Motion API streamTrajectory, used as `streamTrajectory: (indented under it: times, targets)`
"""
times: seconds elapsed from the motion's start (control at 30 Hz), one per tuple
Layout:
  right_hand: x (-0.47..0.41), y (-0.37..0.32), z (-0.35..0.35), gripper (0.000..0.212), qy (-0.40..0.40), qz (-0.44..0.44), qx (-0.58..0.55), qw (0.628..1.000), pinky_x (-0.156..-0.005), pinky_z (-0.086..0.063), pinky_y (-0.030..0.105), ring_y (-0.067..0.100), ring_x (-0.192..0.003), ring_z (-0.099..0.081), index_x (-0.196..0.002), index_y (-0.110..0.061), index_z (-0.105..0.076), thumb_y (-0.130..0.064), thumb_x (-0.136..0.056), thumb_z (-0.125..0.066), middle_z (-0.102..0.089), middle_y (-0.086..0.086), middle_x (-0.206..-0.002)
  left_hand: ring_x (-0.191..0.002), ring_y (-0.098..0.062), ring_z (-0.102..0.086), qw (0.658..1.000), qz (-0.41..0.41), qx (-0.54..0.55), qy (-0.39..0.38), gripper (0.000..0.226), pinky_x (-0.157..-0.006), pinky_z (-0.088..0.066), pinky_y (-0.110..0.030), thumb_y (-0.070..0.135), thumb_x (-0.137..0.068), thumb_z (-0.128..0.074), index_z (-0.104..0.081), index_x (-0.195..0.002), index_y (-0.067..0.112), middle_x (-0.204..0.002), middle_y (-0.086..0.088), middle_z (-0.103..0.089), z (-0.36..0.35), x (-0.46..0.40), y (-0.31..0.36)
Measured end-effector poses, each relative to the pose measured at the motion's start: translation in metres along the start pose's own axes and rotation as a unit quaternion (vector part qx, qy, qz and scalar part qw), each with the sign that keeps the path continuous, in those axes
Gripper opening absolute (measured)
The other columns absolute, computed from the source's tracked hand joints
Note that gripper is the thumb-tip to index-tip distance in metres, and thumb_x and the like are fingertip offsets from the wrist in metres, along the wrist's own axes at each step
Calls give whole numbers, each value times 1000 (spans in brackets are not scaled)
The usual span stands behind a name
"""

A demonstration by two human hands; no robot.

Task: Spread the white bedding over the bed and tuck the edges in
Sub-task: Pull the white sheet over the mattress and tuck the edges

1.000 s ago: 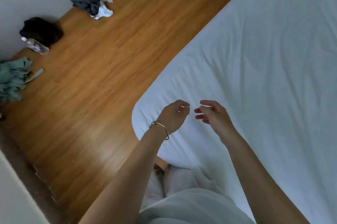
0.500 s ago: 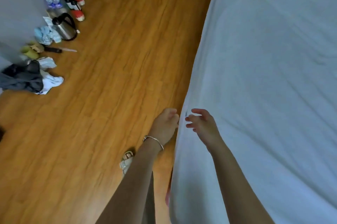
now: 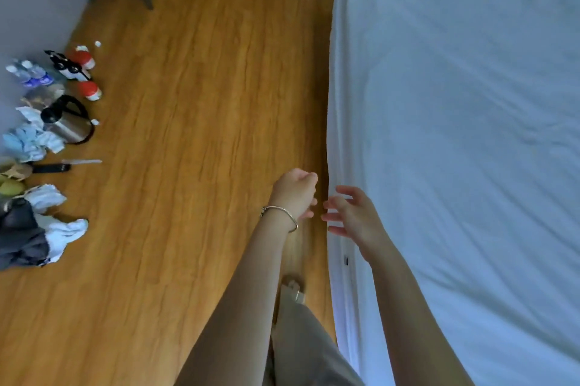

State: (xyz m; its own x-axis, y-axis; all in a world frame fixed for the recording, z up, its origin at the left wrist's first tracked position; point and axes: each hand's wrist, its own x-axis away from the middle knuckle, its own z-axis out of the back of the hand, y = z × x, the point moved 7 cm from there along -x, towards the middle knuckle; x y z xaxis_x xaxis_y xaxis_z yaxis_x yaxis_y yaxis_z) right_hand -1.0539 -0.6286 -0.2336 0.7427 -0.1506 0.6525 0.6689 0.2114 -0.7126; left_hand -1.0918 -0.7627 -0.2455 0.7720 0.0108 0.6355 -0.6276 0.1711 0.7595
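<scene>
We stand beside bed; white bedding (image 3: pixel 455 134) spread across mattress, light creases, left edge hanging down along wooden floor (image 3: pixel 188 165). Our left hand (image 3: pixel 295 194), bracelet (image 3: pixel 281 216) on wrist, loosely curled, holding nothing, just off bedding edge. Our right hand (image 3: pixel 351 216) with fingers spread, relaxed, over bedding edge; contact unclear. Kettle (image 3: pixel 67 121), bottles (image 3: pixel 29 74), crumpled clothes (image 3: pixel 34 235) by far wall.
</scene>
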Motion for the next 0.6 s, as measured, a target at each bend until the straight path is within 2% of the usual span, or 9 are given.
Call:
streamTrajectory:
  times: [0.07,0.13,0.23,0.3,0.33,0.43,0.53,0.6]
  targets:
    - [-28,-22,14,31,28,-5,-13,1000,-75,-59,35,18,-78,-67,-127,-16,-47,-21,-97,-53,-65,3,-94,-80,-15,-65,998,-5,-34,-44,20,-47,-46,-23,30,-98,-45,-56,-107,17,-94,0,-63,-11,-34,30]
    - [-66,-51,25,30,41,-8,-19,999,-71,-59,33,19,-80,-68,-126,-16,-49,-21,-97,-53,-67,4,-95,-84,-16,-65,995,-12,-70,-72,23,-50,-47,-24,32,-98,-45,-56,-111,17,-96,0,-62,-12,-70,63]
    - [-137,-115,32,30,16,-9,21,1000,-77,-59,33,21,-86,-70,-125,-14,-54,-24,-96,-53,-68,7,-100,-85,-17,-65,992,-19,-107,-57,25,-53,-50,-27,31,-97,-45,-56,-112,16,-96,-1,-62,3,-130,121]
    - [-182,-165,33,31,-3,6,54,998,-86,-57,39,24,-89,-69,-123,-9,-56,-25,-97,-51,-68,12,-99,-88,-23,-66,987,-31,-149,-49,24,-63,-54,-34,32,-95,-44,-59,-104,15,-94,-4,-65,15,-171,164]
    - [-200,-189,34,30,-2,16,64,998,-85,-56,36,23,-89,-68,-122,-10,-56,-27,-98,-50,-68,10,-98,-89,-26,-66,982,-34,-178,-48,25,-70,-53,-38,33,-93,-45,-60,-99,14,-92,-5,-67,21,-190,182]
    - [-256,-249,35,26,-1,35,53,998,-82,-52,32,21,-88,-68,-120,-15,-55,-29,-98,-49,-69,5,-99,-76,-25,-60,962,-46,-254,-86,25,-74,-46,-35,35,-92,-43,-55,-86,13,-85,-5,-63,35,-251,234]
    - [-323,-293,30,25,-11,18,55,998,-81,-54,35,21,-87,-69,-120,-15,-53,-27,-98,-51,-68,6,-105,-85,-17,-66,967,-40,-228,-105,23,-82,-48,-33,34,-98,-44,-59,-102,17,-97,2,-67,52,-322,280]
    - [-376,-328,27,29,-7,13,32,999,-74,-55,35,22,-84,-69,-124,-14,-51,-26,-98,-51,-68,7,-104,-88,-18,-65,968,-49,-226,-101,21,-83,-48,-33,33,-98,-44,-58,-104,18,-101,1,-67,63,-378,315]
